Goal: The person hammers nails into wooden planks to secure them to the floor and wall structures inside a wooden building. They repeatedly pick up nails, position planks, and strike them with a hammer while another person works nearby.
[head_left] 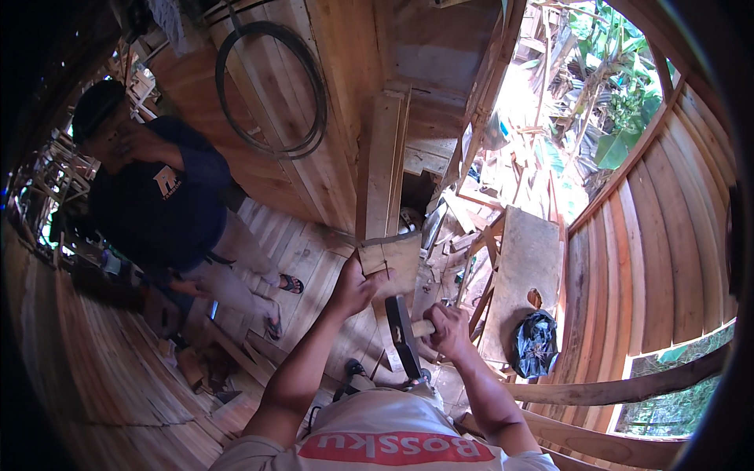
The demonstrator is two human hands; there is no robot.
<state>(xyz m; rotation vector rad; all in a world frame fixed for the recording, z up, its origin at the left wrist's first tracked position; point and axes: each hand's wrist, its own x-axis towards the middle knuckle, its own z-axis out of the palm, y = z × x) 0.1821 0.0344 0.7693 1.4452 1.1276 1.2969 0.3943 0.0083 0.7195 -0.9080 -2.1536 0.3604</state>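
My right hand (446, 330) is wrapped round the short pale handle of a hammer (403, 337), whose long dark head hangs in front of my chest. My left hand (357, 284) grips the left edge of a pale wooden board (402, 259), one finger lying over its face. A thin dark line, perhaps a nail, crosses the board just above that finger; it is too small to tell. The hammer head is apart from the board, a little below it.
Long planks (382, 169) stand beyond the board. At left a person (157, 188) in a dark top stands on the plank floor. A coil of dark hose or cable (222, 86) hangs on the wooden wall. To the right are a bench plank (522, 267), a black plastic bag (536, 345) and wood scraps (448, 271).
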